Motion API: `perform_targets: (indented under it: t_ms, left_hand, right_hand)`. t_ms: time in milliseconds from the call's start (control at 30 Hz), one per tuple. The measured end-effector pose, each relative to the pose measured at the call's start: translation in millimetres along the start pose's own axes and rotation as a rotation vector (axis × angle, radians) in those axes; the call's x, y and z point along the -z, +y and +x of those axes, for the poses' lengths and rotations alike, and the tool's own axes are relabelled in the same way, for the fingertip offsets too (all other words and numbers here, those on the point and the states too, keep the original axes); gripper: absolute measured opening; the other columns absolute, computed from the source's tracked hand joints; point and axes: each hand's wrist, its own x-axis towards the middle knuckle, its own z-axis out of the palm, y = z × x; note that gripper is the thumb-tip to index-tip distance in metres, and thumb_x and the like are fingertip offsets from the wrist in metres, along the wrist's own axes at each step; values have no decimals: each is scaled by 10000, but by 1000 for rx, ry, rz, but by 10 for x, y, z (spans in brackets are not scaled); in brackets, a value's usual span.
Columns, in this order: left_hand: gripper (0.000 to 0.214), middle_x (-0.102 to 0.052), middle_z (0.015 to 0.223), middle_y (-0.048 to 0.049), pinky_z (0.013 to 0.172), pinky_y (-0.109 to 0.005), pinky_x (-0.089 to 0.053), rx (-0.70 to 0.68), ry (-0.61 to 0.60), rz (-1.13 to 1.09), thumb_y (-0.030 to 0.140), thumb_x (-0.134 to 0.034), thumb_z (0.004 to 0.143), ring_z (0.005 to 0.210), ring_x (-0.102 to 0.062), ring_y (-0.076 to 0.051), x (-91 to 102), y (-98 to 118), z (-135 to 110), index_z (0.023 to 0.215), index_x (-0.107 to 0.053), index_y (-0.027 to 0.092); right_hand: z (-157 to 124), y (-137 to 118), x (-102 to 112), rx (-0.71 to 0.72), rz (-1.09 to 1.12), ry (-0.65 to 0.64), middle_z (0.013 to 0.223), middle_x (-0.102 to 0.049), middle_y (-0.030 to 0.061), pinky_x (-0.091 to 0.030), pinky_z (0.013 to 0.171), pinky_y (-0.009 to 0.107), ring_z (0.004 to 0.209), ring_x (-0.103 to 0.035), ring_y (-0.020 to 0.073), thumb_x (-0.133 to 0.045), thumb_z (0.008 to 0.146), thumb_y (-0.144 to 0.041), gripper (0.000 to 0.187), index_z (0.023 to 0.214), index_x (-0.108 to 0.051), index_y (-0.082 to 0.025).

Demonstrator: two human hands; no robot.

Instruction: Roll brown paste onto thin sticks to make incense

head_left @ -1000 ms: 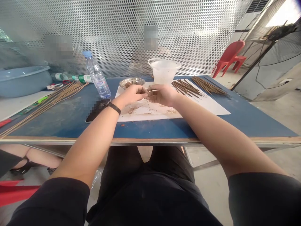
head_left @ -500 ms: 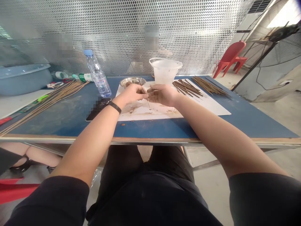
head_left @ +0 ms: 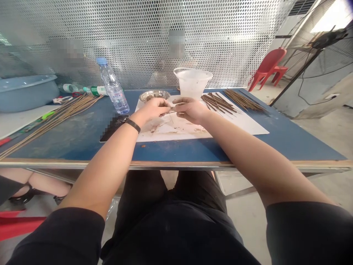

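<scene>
Over a white board (head_left: 176, 135), my left hand (head_left: 156, 108) and my right hand (head_left: 191, 109) meet fingertip to fingertip. My left thumb and fingers are pinched on a thin stick (head_left: 171, 117), whose lower end shows faintly below them. The fingertips of my right hand close on the same stick from the other side; part of it is hidden by the fingers. A metal bowl (head_left: 154, 94) with brown stuff in it stands just behind my left hand. Behind my right hand is a translucent white bucket (head_left: 193, 82). Brown smears and crumbs mark the board.
Dark coated sticks (head_left: 219, 103) lie on the board's right side, with more brown sticks (head_left: 244, 99) beyond. To the left are a water bottle (head_left: 114, 88), a phone (head_left: 113, 127), long thin sticks (head_left: 55, 117) and a blue basin (head_left: 26, 94). A person's legs (head_left: 41, 180) show lower left.
My hands have drawn closer together, the right fingers now curled in at the left fingertips. The thin stick shows less clearly than before. The view has shifted slightly.
</scene>
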Motion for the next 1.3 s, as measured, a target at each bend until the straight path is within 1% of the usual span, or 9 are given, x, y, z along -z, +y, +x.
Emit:
perform_targets:
  t_ms: [67,133,300,533,733,900,1033,1133,1300]
  left_hand:
    - [129,-631,743,-20,626,-316,-437,66,-28,42,274,-794,858,632,-537,-138,11,-31,16,827,-692,202]
    - [139,-647,753,-27,631,-324,-441,105,-43,63,276,-807,843,638,-552,-146,14,-58,29,815,-691,205]
    - [132,-633,716,-25,639,-331,-444,123,-38,45,254,-809,840,649,-565,-158,-2,-23,19,809,-694,198]
    - [121,-624,710,-17,640,-311,-428,126,-43,37,260,-781,857,657,-559,-147,1,49,-22,821,-694,183]
    - [117,-635,731,-19,653,-306,-433,98,-36,43,280,-773,844,679,-574,-152,18,-31,11,864,-712,181]
    - [148,-645,753,-22,659,-307,-437,95,-46,39,312,-774,839,686,-572,-152,9,6,-10,858,-706,182]
    - [145,-659,769,-27,662,-303,-433,65,-60,39,311,-770,838,692,-583,-150,-3,-4,-10,851,-703,183]
    - [146,-679,809,-37,674,-305,-438,31,-59,38,306,-768,836,710,-598,-156,-27,-19,-21,873,-702,182]
    - [136,-689,820,-35,677,-318,-452,35,-97,-8,321,-745,863,688,-597,-162,-125,60,-79,904,-712,195]
  right_hand:
    - [7,10,28,32,-34,26,711,-579,-44,-513,659,252,671,-565,105,-772,648,47,344,862,-690,-209]
    - [23,35,43,87,-68,23,723,-584,-48,-526,676,260,685,-571,108,-747,603,71,388,862,-697,-213]
    - [70,89,41,242,-221,-1,819,-697,-4,-559,752,295,802,-641,145,-805,613,-22,293,816,-711,-212]
    - [103,79,32,310,-248,17,780,-702,-12,-583,793,358,786,-650,163,-886,528,-80,321,770,-715,-204]
    - [112,106,59,311,-196,-34,801,-753,10,-612,842,401,805,-699,185,-978,489,-221,349,730,-726,-213]
    - [52,56,45,320,-201,-36,820,-786,19,-626,868,429,827,-732,204,-989,496,-283,316,701,-757,-220]
    - [1,20,33,311,-216,-18,812,-799,30,-628,868,455,819,-745,221,-996,490,-305,302,662,-763,-222]
    - [-26,-5,37,291,-227,-22,837,-807,31,-623,887,461,841,-753,224,-995,507,-310,298,697,-781,-227]
    - [-65,-3,87,216,-264,-37,849,-802,37,-610,880,443,835,-742,213,-994,547,-299,288,733,-788,-221]
